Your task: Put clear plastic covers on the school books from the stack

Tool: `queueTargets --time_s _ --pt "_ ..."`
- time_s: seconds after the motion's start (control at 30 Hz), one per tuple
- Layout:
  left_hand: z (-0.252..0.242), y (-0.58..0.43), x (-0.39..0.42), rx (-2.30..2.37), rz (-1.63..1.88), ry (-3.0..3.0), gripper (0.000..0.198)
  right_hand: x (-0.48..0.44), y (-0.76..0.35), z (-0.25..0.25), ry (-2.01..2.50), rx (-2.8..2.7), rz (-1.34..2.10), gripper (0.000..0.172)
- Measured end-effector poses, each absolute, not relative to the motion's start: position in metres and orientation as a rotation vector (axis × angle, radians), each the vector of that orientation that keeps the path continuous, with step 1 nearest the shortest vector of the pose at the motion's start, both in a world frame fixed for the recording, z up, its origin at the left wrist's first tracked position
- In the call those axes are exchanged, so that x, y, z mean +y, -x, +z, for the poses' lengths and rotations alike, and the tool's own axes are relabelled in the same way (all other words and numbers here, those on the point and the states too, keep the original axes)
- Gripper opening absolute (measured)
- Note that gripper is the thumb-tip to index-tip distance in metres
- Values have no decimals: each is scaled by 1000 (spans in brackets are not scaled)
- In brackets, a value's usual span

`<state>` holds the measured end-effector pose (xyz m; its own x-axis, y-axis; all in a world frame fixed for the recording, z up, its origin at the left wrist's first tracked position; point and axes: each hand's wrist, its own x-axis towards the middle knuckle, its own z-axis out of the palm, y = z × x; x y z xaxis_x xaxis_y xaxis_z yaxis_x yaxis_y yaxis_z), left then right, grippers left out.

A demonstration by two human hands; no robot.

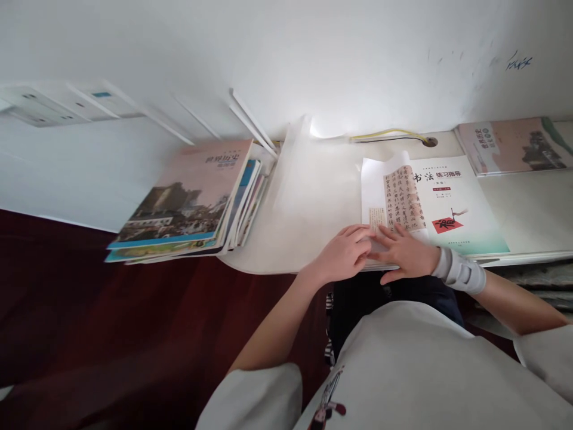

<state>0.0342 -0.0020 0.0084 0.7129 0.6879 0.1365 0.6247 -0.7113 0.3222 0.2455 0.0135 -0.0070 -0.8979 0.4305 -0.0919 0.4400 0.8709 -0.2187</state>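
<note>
A calligraphy exercise book (pixel 452 203) with a white and green cover lies on the white desk (pixel 313 203). A translucent sheet and a strip of printed characters (pixel 403 200) lie over its left part. My left hand (pixel 342 254) rests at the book's lower left corner with the fingers curled onto the sheet's edge. My right hand (pixel 405 257) lies flat on the same corner, fingers stretched out toward the left hand, the two touching. A grey band sits on my right wrist (pixel 461 272).
A stack of textbooks (pixel 192 209) overhangs the desk's left end. Another book (pixel 514 146) lies at the back right. A yellow and black cable (pixel 389 136) runs to a hole by the wall. Thin booklets lean against the wall at the left.
</note>
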Motion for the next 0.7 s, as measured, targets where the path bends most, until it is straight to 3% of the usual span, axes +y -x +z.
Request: queueTargets --time_s 0.13,0.3,0.43,0.57,0.7 --pt "-5 -35 -6 1090 376 -2680 16 62 -272 8 -850 3141 -626 54" --pt "-10 -39 -9 1138 427 -2706 18 154 -294 -6 -1802 3100 -445 66" --pt "-7 -56 -19 1235 497 -2753 21 178 -285 -35 -1831 3040 -592 77" --pt "-17 -96 -34 1281 610 -2855 41 170 -277 -55 -1973 3080 -659 75" --pt "-35 -135 -37 1357 666 -2987 43 170 -279 -58 -2167 3054 -1039 73"
